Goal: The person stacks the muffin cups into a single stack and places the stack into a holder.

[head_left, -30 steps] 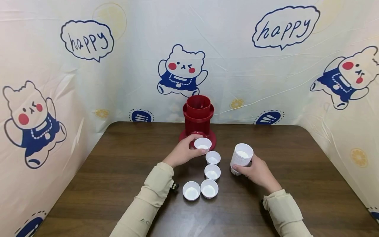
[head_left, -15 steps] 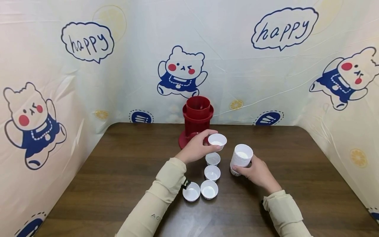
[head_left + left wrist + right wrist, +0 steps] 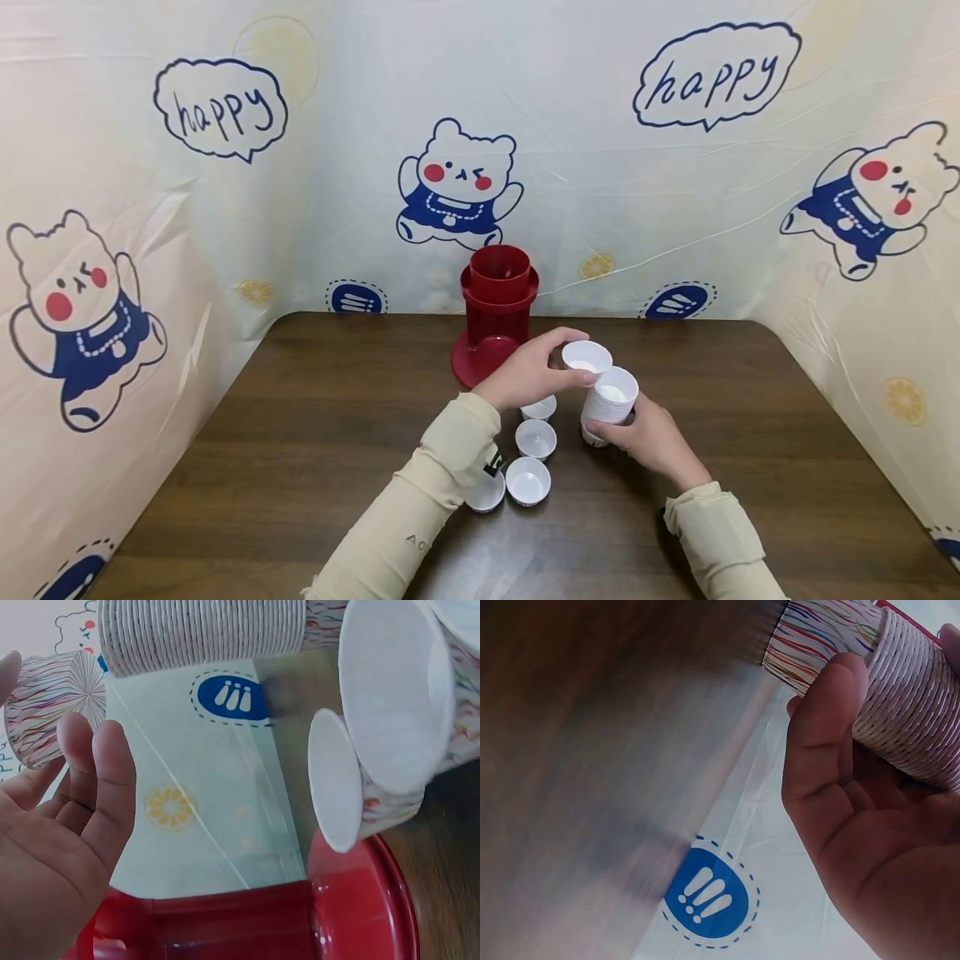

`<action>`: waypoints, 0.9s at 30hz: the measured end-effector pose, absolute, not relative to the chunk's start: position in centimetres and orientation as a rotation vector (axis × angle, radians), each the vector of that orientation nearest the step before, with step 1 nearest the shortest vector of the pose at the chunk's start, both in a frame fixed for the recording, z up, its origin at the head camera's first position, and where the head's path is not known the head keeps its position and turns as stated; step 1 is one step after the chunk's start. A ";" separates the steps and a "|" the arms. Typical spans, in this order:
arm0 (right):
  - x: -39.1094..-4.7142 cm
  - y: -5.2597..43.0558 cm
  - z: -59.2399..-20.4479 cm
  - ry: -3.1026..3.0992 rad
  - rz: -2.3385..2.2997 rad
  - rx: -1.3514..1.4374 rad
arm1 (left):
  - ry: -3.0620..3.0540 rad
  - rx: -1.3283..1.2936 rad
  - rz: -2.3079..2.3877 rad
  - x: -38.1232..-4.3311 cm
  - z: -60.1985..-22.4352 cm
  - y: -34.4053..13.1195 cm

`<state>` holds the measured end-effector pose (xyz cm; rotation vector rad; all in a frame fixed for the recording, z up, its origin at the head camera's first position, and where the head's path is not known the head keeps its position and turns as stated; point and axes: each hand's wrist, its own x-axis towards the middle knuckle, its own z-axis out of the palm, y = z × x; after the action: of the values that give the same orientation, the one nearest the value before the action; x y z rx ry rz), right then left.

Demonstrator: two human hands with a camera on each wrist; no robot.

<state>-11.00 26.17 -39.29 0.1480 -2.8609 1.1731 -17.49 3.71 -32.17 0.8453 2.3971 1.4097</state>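
My left hand (image 3: 528,372) pinches a single small paper cup (image 3: 587,357) between thumb and fingers, beside the mouth of the stack. Wavy coloured lines cover that cup's outside in the left wrist view. With fingers curled round it, my right hand (image 3: 651,435) grips a tall stack of nested paper cups (image 3: 609,402), its top tilted a little away. The stack's many rims (image 3: 907,705) show in the right wrist view. Several single cups (image 3: 536,439) stand mouth up on the table in a bent row; my left forearm and hand partly cover some of them.
Behind the cups stands a red plastic holder (image 3: 498,292) with a round tube on top and a wide round base, close behind my left hand. The brown wooden table (image 3: 337,400) ends at a printed cloth backdrop (image 3: 360,167) around its far and side edges.
My left hand has carried its cup to the right, from in front of the red holder to the top of the stack. My right hand and the stack have stayed nearly still.
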 end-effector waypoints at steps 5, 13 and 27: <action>-11.0 26.2 -39.3 -2.856 1.163 0.161 | 2.389 0.871 1.385 -17.5 -32.3 4.2; -11.1 26.2 -39.5 -2.850 1.148 0.179 | 2.382 0.886 1.359 -17.5 -32.5 5.2; -11.0 26.3 -39.5 -2.854 1.145 0.193 | 2.381 0.954 1.325 -17.2 -32.4 7.1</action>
<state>-10.98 26.29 -39.48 0.1927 -2.8542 1.1451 -17.16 7.11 -32.40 0.9535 2.3813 1.3249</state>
